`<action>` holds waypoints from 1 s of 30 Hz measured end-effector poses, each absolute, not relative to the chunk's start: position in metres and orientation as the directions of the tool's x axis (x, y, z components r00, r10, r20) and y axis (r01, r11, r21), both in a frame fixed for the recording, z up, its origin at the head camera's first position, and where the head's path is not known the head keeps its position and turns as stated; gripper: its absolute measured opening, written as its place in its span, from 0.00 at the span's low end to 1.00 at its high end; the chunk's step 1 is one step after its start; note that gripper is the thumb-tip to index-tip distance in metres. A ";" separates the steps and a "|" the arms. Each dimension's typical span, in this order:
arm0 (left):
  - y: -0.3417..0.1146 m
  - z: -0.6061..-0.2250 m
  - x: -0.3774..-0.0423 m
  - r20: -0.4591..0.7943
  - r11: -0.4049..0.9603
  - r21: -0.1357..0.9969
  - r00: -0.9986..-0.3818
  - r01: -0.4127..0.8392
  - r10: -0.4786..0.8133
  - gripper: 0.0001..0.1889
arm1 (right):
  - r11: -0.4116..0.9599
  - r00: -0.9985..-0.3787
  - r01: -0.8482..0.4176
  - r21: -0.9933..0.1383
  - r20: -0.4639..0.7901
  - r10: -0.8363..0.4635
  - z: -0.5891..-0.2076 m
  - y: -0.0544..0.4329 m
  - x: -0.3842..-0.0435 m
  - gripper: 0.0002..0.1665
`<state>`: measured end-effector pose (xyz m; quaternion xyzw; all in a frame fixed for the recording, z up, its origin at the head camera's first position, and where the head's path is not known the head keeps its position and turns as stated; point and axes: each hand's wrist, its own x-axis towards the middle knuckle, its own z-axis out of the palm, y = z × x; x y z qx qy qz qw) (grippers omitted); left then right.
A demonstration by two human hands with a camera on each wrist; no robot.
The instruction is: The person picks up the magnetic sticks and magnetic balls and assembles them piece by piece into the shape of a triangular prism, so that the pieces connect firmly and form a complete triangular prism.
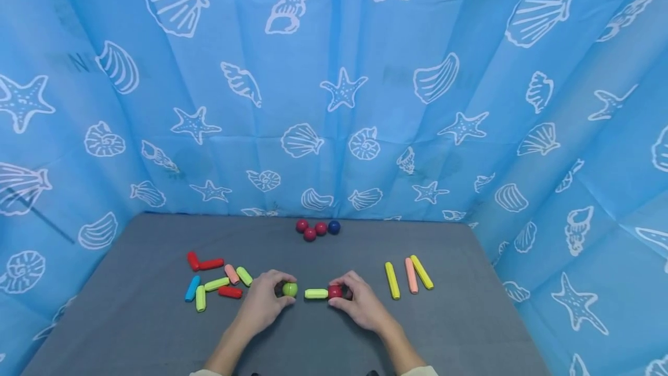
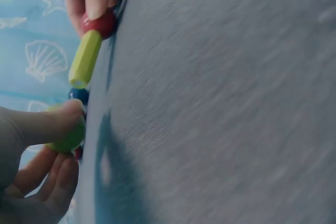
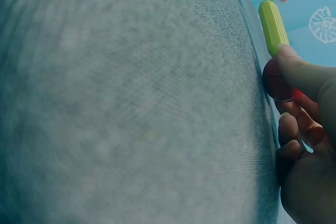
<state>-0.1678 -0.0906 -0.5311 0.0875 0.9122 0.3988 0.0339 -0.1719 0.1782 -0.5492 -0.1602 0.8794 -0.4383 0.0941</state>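
My left hand [image 1: 263,300] pinches a green ball [image 1: 290,289] between thumb and fingers, near the middle of the grey table. Facing it, my right hand [image 1: 365,306] grips a dark red ball [image 1: 335,292] the same way. A short yellow-green stick [image 1: 315,293] reaches from the red ball toward the green one, its near end right at the red ball. In the left wrist view, a gap shows between the free end of that stick [image 2: 85,60] and the green ball [image 2: 71,136]. My right thumb [image 3: 296,72] lies over the red ball beside the stick's end.
Several red balls [image 1: 310,234] and one blue ball [image 1: 334,227] sit at the back. Short red, blue, pink and yellow-green sticks [image 1: 216,284] lie left of my left hand. At right are two long yellow sticks [image 1: 392,281] and a pink one [image 1: 411,275]. A blue curtain [image 1: 334,103] hangs behind.
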 end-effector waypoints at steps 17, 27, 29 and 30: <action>-0.080 -0.543 -0.165 -0.021 0.652 0.746 -0.974 0.135 0.226 0.20 | 0.560 -0.933 -0.176 -0.810 -0.043 -0.356 -0.549 0.178 -0.172 0.21; -0.139 -0.515 -0.176 0.013 0.694 0.717 -0.997 0.066 0.081 0.25 | 0.557 -0.935 -0.171 -0.813 -0.045 -0.353 -0.548 0.177 -0.171 0.21; -0.154 -0.512 -0.178 0.023 0.702 0.709 -0.997 0.066 0.071 0.26 | 0.554 -0.934 -0.169 -0.815 -0.047 -0.354 -0.548 0.178 -0.171 0.22; -0.161 -0.512 -0.179 0.021 0.703 0.708 -0.998 0.062 0.067 0.27 | 0.553 -0.933 -0.167 -0.817 -0.049 -0.355 -0.548 0.178 -0.172 0.22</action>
